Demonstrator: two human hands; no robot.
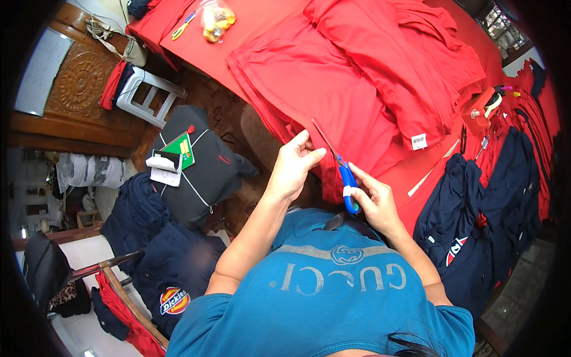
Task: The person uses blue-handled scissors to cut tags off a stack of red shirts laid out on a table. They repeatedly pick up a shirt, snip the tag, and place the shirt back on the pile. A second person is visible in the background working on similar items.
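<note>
Scissors with blue handles sit in the right grip, fingers closed through the loops, blades on the red fabric edge. Left grip, just beside, pinches that fabric edge on the red counter.

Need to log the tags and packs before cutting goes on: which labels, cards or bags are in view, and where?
White tag: small rectangle on the folded red shirts.
Green card: on the tied black bundle, left.
White paper slip: below that card.
Clear plastic bag: yellow contents, far end of the red table.
</note>
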